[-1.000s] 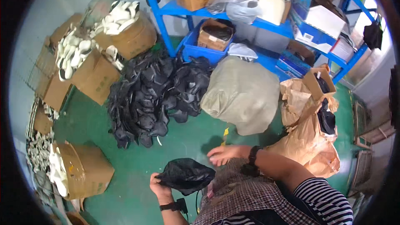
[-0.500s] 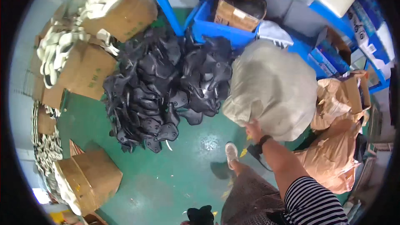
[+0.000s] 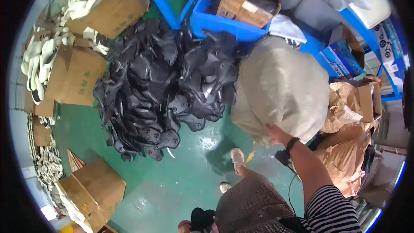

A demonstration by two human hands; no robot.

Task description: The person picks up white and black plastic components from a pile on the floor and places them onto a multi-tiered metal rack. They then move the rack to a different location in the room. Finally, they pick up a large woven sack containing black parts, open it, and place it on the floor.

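Observation:
A big beige woven sack (image 3: 284, 86), bulging full, stands on the floor right of centre. My right hand (image 3: 278, 135) is closed on the loose fabric at its near lower side, with a dark band around the wrist. What the sack holds is hidden. At the bottom edge my left hand (image 3: 184, 226) is closed on a black molded part (image 3: 202, 218), partly cut off by the frame. To the left of the sack lies a large heap of black molded plastic parts (image 3: 142, 90).
Cardboard boxes (image 3: 76, 75) with white-and-black parts line the left, and another box (image 3: 97, 192) sits nearer. Behind the heap is a blue crate (image 3: 241, 28) by a blue rack (image 3: 159, 0). Crumpled brown paper (image 3: 343, 157) lies right of the sack. A black cable (image 3: 290, 194) hangs beside my leg.
My right hand has shifted slightly right along the sack's lower side, still gripping it. The black part and left hand show more at the bottom. The whole view has shifted a little, and a second shoe shows.

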